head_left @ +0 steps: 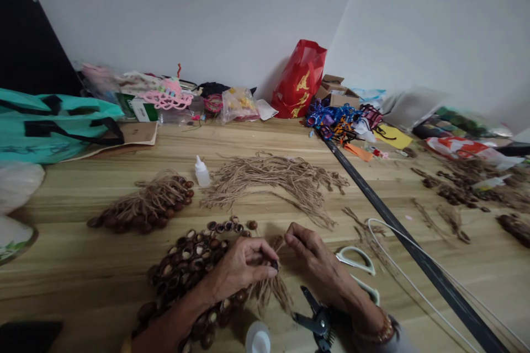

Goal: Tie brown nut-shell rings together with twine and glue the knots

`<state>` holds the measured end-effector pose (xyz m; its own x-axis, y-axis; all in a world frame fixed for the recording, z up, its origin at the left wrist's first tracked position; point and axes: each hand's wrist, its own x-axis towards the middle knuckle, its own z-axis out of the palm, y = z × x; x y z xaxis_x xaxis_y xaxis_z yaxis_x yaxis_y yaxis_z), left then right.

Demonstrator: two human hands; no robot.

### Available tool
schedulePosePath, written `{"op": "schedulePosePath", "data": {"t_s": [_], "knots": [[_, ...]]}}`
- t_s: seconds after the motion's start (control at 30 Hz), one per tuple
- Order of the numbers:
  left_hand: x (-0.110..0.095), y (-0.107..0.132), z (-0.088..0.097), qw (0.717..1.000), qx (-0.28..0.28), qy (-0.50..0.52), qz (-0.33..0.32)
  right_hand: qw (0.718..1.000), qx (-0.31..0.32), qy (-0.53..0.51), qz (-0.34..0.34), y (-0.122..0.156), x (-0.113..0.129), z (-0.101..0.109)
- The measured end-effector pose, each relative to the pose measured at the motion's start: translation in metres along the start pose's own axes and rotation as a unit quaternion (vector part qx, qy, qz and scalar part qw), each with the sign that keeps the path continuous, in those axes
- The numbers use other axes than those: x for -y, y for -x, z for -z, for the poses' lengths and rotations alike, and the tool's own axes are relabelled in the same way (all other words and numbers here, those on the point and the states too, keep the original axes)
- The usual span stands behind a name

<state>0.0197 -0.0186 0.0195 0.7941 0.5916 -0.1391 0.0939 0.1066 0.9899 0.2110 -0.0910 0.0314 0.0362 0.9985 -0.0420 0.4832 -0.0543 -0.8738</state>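
Observation:
Low in the middle, my left hand [242, 266] is closed, its thumb and fingers round a small dark nut shell [273, 265]. Brown twine [274, 290] hangs in a loose bunch just below these fingers. My right hand [308, 248] is pinched shut at the end of a piece of brown cord [280, 242], to the right of the shell. Under and beside my left forearm lies a heap of open nut shells [182, 262]. Black pliers [318, 320] and white-handled scissors [356, 259] are close to my right forearm. Its fingertips partly hide what they grip.
Lengths of twine [269, 174] spread across the mid-table, beside a small glue bottle [202, 172]. Shells with cords [144, 207] form a pile at left. A white bottle [257, 337] stands in front. A dark strip [385, 207] and a white cable [414, 270] cross at right.

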Motion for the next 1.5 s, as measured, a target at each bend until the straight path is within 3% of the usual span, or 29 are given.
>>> {"op": "schedulePosePath", "data": {"t_s": [0.47,0.73,0.93,1.07,1.2,1.27,1.37,1.5], "knots": [[0.001,-0.001,0.0,1.0,0.002,0.013,0.008,0.999,0.034,-0.016,0.019,-0.004,-0.017,0.008],[0.004,0.0,0.002,0.999,0.0,0.034,0.005,0.993,-0.06,-0.099,0.003,-0.009,-0.013,0.013],[0.008,-0.002,0.004,0.998,-0.015,0.063,0.004,0.967,-0.234,-0.094,-0.026,-0.009,-0.02,0.028],[0.006,-0.004,0.003,0.996,-0.022,0.087,0.001,0.98,-0.177,-0.072,-0.048,-0.01,-0.025,0.018],[0.007,-0.004,0.003,0.996,-0.024,0.086,0.002,0.993,-0.105,-0.058,-0.014,-0.01,-0.021,-0.001],[0.008,-0.003,0.004,0.996,-0.021,0.086,0.001,0.988,-0.15,-0.005,0.032,-0.009,-0.018,-0.006],[0.007,-0.003,0.004,0.997,-0.023,0.075,0.003,0.96,-0.216,0.117,0.135,-0.007,-0.017,-0.009],[0.006,-0.003,0.003,0.998,-0.021,0.059,0.005,0.937,-0.182,0.234,0.185,-0.007,-0.019,-0.01]]}}
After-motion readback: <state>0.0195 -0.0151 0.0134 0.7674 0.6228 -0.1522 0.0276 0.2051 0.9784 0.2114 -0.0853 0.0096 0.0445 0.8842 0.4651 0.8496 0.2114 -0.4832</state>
